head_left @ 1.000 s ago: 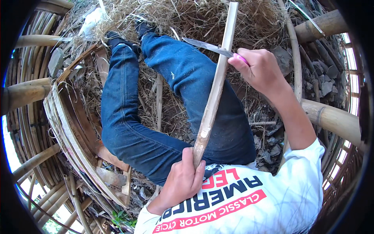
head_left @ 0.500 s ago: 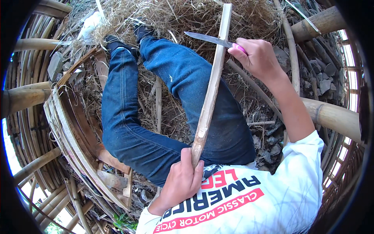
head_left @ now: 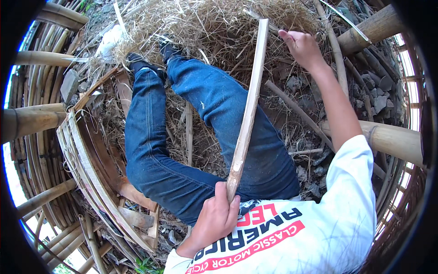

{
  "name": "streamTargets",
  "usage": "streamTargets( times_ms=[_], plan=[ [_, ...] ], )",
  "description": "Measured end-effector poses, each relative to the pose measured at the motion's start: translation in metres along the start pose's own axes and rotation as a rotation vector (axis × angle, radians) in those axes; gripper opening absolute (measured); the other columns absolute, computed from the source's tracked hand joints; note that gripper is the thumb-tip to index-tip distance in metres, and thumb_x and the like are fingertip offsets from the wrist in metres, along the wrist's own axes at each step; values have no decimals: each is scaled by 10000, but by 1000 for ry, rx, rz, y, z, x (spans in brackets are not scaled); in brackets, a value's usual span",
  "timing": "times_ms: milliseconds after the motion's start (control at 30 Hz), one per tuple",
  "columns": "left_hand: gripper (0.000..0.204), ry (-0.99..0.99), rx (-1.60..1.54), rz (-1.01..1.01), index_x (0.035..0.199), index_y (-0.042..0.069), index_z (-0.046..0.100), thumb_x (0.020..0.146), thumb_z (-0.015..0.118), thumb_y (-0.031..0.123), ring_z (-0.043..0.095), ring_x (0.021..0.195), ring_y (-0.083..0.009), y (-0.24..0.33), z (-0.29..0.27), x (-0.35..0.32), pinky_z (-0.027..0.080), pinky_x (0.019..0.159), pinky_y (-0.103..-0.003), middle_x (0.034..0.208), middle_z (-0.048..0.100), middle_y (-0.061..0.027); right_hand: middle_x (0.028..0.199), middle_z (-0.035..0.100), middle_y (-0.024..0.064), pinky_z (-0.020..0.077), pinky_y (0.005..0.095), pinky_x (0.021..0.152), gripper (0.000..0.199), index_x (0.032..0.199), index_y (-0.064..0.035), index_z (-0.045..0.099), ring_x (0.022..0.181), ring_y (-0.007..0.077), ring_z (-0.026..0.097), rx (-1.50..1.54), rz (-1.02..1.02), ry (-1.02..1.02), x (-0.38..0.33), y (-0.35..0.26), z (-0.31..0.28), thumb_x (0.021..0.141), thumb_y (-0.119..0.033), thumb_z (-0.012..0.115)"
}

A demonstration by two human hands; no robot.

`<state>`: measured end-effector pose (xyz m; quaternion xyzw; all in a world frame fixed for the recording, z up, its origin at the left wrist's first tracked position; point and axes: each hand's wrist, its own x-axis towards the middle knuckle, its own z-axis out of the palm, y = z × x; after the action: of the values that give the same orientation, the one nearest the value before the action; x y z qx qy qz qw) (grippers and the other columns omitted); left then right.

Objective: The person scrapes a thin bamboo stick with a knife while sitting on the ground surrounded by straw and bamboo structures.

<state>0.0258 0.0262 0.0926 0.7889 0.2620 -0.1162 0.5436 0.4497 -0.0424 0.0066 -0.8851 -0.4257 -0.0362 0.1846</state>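
My left hand (head_left: 214,219) is closed around the lower end of a long pale wooden strip (head_left: 248,107). The strip slants up and away across my right thigh, with its bark-like lower part just past my fingers. Beyond the strip's far end, to the right, my right hand (head_left: 303,48) is closed in a fist, apart from the wood. It held a pink-handled knife half a second ago; the handle is now hidden in the fist. I cannot tell whether a thin pale shape near the thumb is its blade or a stick.
Dry straw shavings (head_left: 205,27) cover the ground beyond my feet. Curved wooden slats (head_left: 86,173) lie to the left of my jeans (head_left: 182,160). Bamboo poles (head_left: 392,141) and broken stones (head_left: 381,98) are at the right. A white bag-like thing (head_left: 109,41) lies far left.
My right hand has moved away from the strip, slightly up and to the right; the knife blade no longer lies across the wood. The strip's far end is slightly lower in view.
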Motion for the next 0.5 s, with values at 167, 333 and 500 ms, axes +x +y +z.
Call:
streamTargets(
  times_ms=[167, 333, 500],
  plan=[
    [225, -10, -64, -30, 1014, -14, 376, 949, 534, 132, 573, 629, -499, 1, 3, 3, 418, 541, -540, 630, 542, -288, 599, 531, 149, 444, 395, 594, 672, 678, -23, 531, 599, 300, 562, 292, 198, 151, -39, -14, 24, 979, -604, 380],
    [167, 16, -112, -95, 1041, 19, 414, 969, 492, 147, 551, 633, -428, 2, 3, -3, 381, 578, -486, 666, 518, -208, 628, 460, 75, 381, 313, 566, 520, 780, -11, 533, 612, 139, 474, 834, 327, 137, -95, -55, 16, 1013, -466, 436],
    [156, 39, -81, -80, 1022, 15, 420, 982, 473, 155, 556, 614, -370, 1, 5, -2, 391, 569, -438, 665, 521, -186, 621, 488, 69, 385, 296, 543, 446, 823, -32, 550, 583, 126, 483, 793, 28, 65, -121, -115, -21, 1004, -434, 482]
  ],
)
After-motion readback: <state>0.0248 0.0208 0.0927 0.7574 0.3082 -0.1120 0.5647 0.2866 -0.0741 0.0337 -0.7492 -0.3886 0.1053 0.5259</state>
